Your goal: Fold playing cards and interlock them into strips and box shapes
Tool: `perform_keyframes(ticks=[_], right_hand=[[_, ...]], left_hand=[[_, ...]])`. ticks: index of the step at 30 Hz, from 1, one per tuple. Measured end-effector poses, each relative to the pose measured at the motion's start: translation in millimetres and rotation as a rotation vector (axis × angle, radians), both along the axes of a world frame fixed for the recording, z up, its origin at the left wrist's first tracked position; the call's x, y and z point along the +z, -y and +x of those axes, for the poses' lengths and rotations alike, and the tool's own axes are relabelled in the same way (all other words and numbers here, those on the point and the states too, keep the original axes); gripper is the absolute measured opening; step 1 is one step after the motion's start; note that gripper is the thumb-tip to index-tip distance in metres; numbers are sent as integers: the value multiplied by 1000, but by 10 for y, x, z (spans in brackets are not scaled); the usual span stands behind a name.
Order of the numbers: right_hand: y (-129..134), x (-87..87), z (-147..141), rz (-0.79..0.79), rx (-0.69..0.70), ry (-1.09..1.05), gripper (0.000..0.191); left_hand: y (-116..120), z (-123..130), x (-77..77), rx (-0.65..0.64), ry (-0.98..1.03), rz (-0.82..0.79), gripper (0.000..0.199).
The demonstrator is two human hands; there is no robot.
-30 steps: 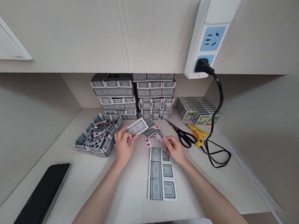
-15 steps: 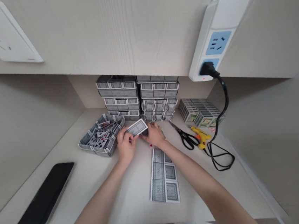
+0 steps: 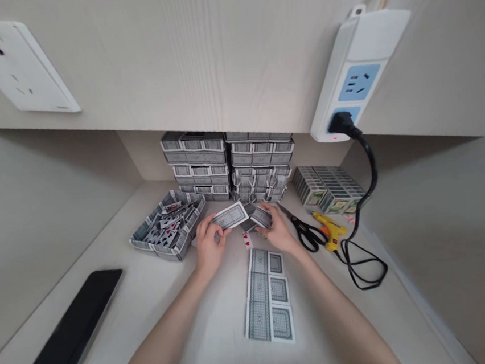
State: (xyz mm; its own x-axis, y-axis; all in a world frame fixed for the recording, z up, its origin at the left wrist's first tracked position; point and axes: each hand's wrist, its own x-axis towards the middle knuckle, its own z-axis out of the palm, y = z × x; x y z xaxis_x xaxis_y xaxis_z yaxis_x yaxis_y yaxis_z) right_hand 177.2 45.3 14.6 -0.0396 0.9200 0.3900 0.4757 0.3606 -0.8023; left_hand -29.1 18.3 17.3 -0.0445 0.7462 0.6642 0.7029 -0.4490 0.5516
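My left hand pinches a grey-backed playing-card piece, back side up and tilted, above the desk. To its right, my right hand has its fingers closed around the edges of another grey-backed playing card; whether that is one card or a small stack I cannot tell. Beneath it some dark-backed cards show in part. A card with red hearts lies just below them. Nearer to me, a panel of joined playing cards lies flat, backs up, with a column of smaller rectangles along its right.
An open box made of cards holds loose playing cards at left. Stacked card boxes stand at the back. Black scissors, a yellow glue gun and card packs are right. A black flat case lies front left.
My right hand has moved right, away from my left, and a card now shows in its fingers. The red-heart card is more exposed. The view has shifted slightly.
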Motion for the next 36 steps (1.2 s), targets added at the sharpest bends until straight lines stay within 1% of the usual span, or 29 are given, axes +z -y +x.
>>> perform_keyframes(ticks=[3,7,10,14,21,28,34,36], right_hand=[[170,-60,82,16,11,-22,61],[327,-125,76,49,-66,-3,59],[383,-139,54,56,-71,43,61],[402,-160,49,41,-31,57,65],[415,-191,44,29,-24,71,74],[439,-148,12,48,-31,59,73],[434,-144,33,52,-40,62,75],[433,-147,34,54,-31,61,76]], left_hand=[[-1,-4,-8,-64,-34,-2,20],[22,7,-2,-132,-91,-18,18],[50,27,23,-202,-147,-25,18],[73,43,48,-261,-195,-34,18],[62,21,40,-202,-165,-33,16],[77,52,52,-279,-187,-61,20],[55,9,52,-201,-150,-48,17],[57,9,52,-208,-160,-52,18]])
